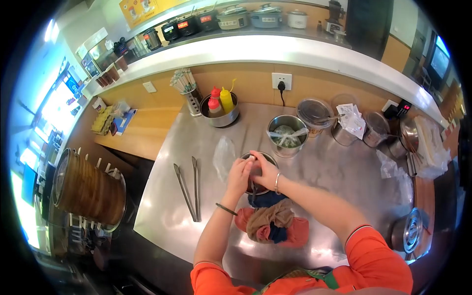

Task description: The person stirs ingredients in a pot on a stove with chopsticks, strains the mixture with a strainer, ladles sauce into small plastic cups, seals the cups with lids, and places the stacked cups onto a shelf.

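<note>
My left hand and my right hand meet over a round metal pot, fingers closed together. What they hold between them is hidden. Inside the pot, below my hands, a dark handle shows in part. A crumpled clear plastic bag lies just left of the pot. Close to my wrists sits a bunched pile of red, brown and dark blue cloths. Behind my right hand stands a steel pot with a clear bag of green contents in it.
Metal tongs lie on the steel table at left. A bowl of squeeze bottles stands behind, beside a holder of utensils. Lidded tubs line the right rear. Bamboo steamers are at far left.
</note>
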Demonstrator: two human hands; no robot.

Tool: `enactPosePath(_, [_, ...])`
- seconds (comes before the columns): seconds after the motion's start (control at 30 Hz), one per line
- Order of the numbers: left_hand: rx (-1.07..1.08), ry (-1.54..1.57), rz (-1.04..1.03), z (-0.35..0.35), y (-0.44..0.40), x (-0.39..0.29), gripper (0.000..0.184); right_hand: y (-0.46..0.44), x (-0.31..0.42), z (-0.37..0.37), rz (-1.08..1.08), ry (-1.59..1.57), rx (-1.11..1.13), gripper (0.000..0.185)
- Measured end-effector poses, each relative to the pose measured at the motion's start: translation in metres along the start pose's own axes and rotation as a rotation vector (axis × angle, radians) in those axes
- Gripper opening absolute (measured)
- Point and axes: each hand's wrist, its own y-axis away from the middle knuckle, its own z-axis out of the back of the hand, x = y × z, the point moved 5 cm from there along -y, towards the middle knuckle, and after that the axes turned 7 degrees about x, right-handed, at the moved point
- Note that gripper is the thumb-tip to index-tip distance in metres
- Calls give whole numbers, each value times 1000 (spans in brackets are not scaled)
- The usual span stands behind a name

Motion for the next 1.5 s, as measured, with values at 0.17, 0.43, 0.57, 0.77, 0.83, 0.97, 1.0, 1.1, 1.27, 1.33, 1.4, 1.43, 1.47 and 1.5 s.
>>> enactPosePath(0.17, [259, 373, 240, -2, -1, 32, 18, -19, -63, -4, -272, -520, 251, 40])
enactPosePath(0.43, [440, -76, -110, 1, -13, 4, 18, -23, -72, 10, -461, -648, 304, 26])
enactPosePath(0.57, [348, 110, 127, 2, -6, 11, 24, -19, -79, 11, -578, -822, 167, 19])
enactPosePath(0.77, [183, 302, 258, -15, -2, 22, 31, -9, -73, 5, -476, -1063, 41, 14])
enactPosePath(0.83, [113, 380, 536, -14, -3, 15, 26, -12, -70, -1, -399, -1100, 60, 14])
enactPosePath(0.97, [132, 1019, 447, -29, 4, 57, 22, -14, -73, 7, -442, -858, 120, 11])
enactPosePath(1.0, [134, 1019, 449, -22, 3, 54, 22, -15, -71, 8, -440, -851, 172, 11])
enactPosePath(1.1, [391, -267, -13, -4, -12, 5, 13, -17, -76, 9, -545, -730, 182, 12])
enactPosePath(1.27, [187, -987, -313, -12, -5, -6, 19, -21, -91, 6, -640, -731, 135, 19])
enactPosePath(1.33, [103, -1038, -353, -18, -4, -9, 22, -19, -88, 5, -675, -674, 104, 21])
enactPosePath(1.4, [87, -1034, -331, -22, -3, -9, 24, -17, -82, 6, -681, -531, 87, 16])
enactPosePath(1.43, [90, -1035, -330, -22, -3, -9, 24, -16, -79, 5, -683, -534, 88, 16])
enactPosePath(1.47, [94, -1025, -335, -22, -2, -8, 24, -16, -74, 8, -623, -414, 49, 14])
enactPosePath(1.5, [96, -1014, -341, -22, -2, -7, 24, -18, -70, 12, -561, -293, 11, 15])
